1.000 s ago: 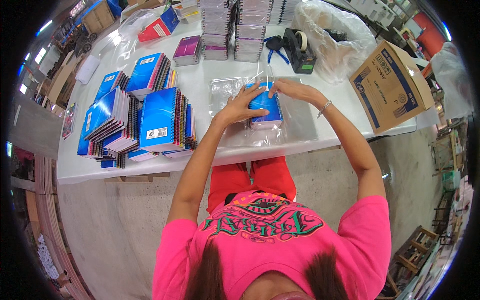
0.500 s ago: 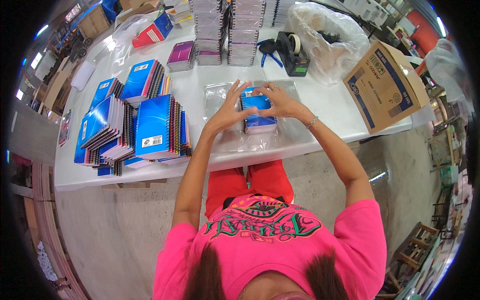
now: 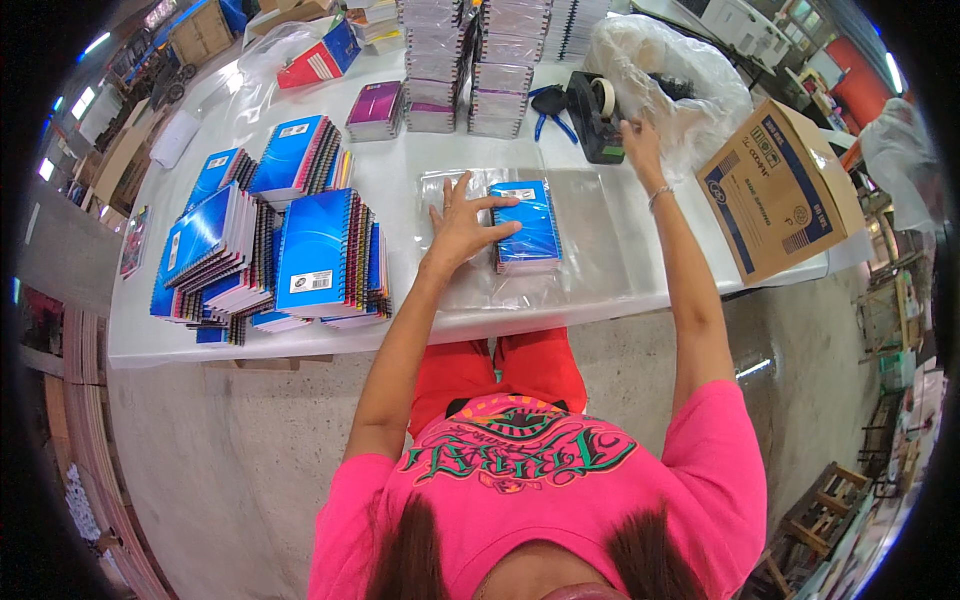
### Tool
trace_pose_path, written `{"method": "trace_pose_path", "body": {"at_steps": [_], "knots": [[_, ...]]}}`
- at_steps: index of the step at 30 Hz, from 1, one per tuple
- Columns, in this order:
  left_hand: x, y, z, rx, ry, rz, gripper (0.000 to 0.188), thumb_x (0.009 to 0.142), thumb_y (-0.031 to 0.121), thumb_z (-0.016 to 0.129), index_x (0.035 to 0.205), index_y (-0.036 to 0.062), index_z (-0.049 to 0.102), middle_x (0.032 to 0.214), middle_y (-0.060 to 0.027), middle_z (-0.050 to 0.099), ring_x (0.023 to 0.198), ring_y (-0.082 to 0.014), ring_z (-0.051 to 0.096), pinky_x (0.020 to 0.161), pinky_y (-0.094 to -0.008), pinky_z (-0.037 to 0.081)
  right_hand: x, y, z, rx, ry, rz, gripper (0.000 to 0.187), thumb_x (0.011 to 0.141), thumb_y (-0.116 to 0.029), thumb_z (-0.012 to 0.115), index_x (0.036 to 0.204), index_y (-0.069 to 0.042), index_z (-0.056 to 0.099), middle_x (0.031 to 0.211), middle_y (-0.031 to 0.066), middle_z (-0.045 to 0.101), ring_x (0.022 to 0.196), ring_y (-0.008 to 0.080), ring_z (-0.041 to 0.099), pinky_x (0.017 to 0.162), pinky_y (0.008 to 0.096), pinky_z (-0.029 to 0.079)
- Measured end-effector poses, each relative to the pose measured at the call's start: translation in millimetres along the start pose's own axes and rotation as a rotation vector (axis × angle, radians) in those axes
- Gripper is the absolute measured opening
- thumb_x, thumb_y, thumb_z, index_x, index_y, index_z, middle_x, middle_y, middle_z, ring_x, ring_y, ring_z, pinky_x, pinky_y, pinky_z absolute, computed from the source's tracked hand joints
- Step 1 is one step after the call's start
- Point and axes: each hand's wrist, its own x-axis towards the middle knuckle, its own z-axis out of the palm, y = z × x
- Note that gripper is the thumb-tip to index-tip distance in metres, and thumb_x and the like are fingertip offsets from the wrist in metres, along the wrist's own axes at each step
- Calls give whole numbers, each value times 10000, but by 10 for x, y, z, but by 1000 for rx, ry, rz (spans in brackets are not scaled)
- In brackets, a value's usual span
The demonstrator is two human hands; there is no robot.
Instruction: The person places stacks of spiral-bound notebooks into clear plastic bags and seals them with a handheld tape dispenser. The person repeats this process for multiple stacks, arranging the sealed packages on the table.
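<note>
A small stack of blue-covered spiral notebooks (image 3: pixel 528 235) lies on a clear plastic sheet (image 3: pixel 598 240) in front of me. My left hand (image 3: pixel 470 225) is spread open, its thumb and index finger resting on the stack's left side. Farther right, my right hand (image 3: pixel 642 148) is at the near right edge of the black tape dispenser (image 3: pixel 601 135), fingers drawn together. Whatever may be between those fingertips is too small to make out. A pale roll of tape (image 3: pixel 603 98) sits in the dispenser.
Several piles of blue spiral notebooks (image 3: pixel 315 245) stand at the left. Tall notebook stacks (image 3: pixel 502 75), a purple notebook pile (image 3: pixel 376 110) and blue-handled cutters (image 3: pixel 552 108) lie behind. A cardboard box (image 3: pixel 775 195) and a clear plastic bag (image 3: pixel 660 70) are at right.
My right hand has left the notebook stack and moved right and away to the tape dispenser. My left hand stays at the stack, now resting on its left side.
</note>
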Motion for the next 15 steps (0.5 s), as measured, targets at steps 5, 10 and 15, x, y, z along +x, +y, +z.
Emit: {"method": "trace_pose_path", "body": {"at_steps": [5,10,15], "knots": [[-45,-25,-33,1,5,-45,499,644,539,814,1111,393,716,1576,-172,203,1470,-428,31,1084,-729,7,324,163,5,408,-493,576,399,865,-407,717,972,-23,694,839,39,668,682,112,568,666,271,494],[-52,30,-43,30,2,-47,489,652,534,811,1109,388,716,1579,-171,194,1470,-429,20,1083,-731,0,381,193,-7,611,-504,601,193,794,-206,787,834,-48,685,787,52,649,646,131,581,549,263,475],[-78,27,-41,14,8,-55,487,662,537,802,1115,383,713,1580,-167,194,1470,-428,17,1078,-737,-5,53,0,-71,746,-317,683,207,880,-208,713,899,-19,632,856,51,626,764,153,623,667,269,563]]}}
